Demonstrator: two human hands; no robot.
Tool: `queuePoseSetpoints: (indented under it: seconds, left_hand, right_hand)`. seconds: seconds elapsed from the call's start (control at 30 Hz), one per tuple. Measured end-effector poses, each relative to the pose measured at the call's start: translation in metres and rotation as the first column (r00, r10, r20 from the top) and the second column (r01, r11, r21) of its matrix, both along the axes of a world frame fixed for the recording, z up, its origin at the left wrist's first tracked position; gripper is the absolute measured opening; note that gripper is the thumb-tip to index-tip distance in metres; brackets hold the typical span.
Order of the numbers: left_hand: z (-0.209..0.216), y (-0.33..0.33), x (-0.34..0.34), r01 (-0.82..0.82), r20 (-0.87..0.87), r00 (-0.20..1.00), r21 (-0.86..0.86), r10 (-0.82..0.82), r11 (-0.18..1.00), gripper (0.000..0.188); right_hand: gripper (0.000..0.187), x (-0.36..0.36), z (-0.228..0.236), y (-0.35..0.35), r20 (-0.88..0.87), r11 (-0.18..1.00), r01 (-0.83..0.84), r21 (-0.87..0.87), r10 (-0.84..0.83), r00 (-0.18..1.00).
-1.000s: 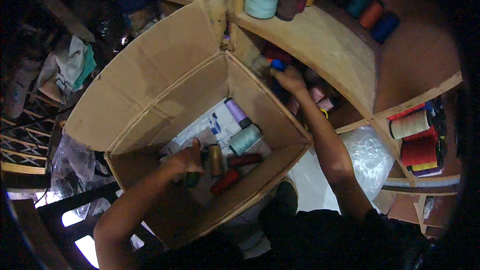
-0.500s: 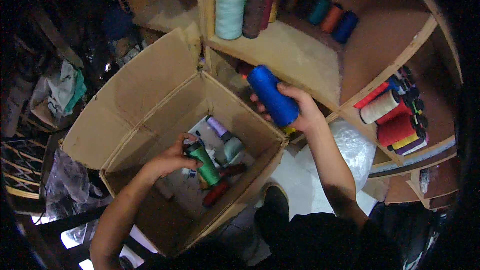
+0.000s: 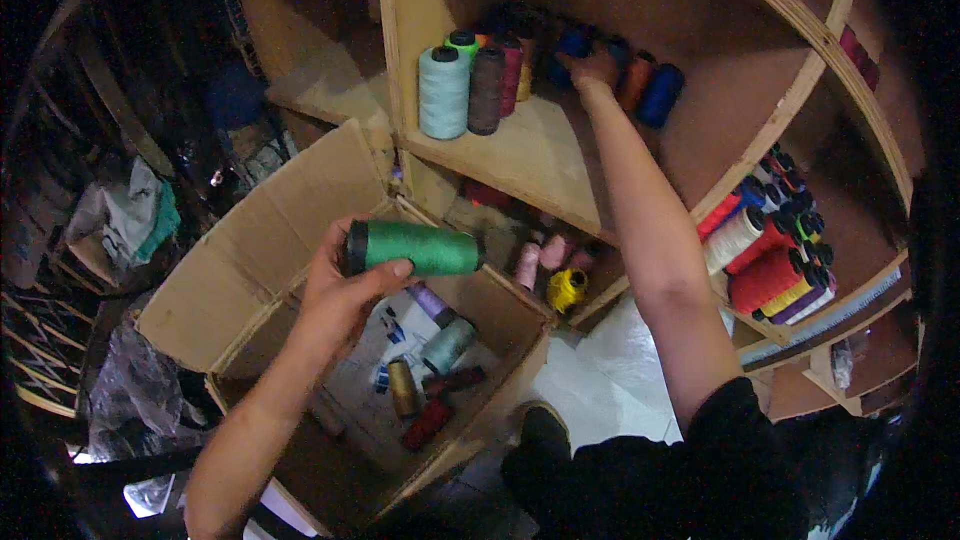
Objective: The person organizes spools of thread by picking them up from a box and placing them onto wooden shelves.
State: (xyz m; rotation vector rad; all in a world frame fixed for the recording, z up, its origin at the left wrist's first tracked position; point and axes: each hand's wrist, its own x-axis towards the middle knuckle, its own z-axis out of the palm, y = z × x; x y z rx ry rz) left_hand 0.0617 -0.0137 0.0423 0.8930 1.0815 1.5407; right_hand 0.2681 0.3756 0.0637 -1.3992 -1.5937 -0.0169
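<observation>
My left hand [image 3: 345, 285] grips a green thread spool [image 3: 420, 248] with black ends, lying sideways above the open cardboard box [image 3: 300, 325]. My right hand [image 3: 592, 72] reaches deep into the wooden shelf compartment, its fingers around a blue thread spool [image 3: 570, 48] that it partly hides. Right of that hand stand an orange spool [image 3: 637, 80] and a dark blue spool [image 3: 660, 97]. Toward the compartment's left front are a pale aqua spool [image 3: 443, 95] and a dark brown spool [image 3: 486, 92]. Inside the box lie a lilac spool [image 3: 428, 302], a grey-green spool [image 3: 448, 345], a gold spool [image 3: 403, 387] and a red spool [image 3: 427, 425].
A lower compartment holds pink spools [image 3: 540, 255] and a yellow spool [image 3: 568, 290]. More spools, including a red spool [image 3: 765, 285], are stacked on the right shelf. Clear plastic [image 3: 630, 345] lies below it. The box's raised flap [image 3: 270, 230] leans toward the shelf.
My left hand has lifted the green spool out of the box and turned it sideways. My right hand has carried the blue spool up and into the back of the shelf compartment.
</observation>
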Motion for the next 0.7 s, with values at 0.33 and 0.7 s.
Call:
queuePoseSetpoints:
  seconds: [0.33,0.7]
  left_hand:
    - [-0.02,-0.011,-0.006,-0.019,-0.006,1.0,-0.052,0.019,0.998,0.045]
    - [0.001,-0.001,-0.004,-0.102,0.09,0.99,-0.04,0.105,0.994,0.046]
  right_hand:
    - [0.059,-0.006,-0.003,0.035,0.273,0.998,0.006,-0.069,0.013,0.962]
    - [0.059,-0.014,-0.001,0.007,0.357,0.959,-0.067,-0.274,0.166,0.919]
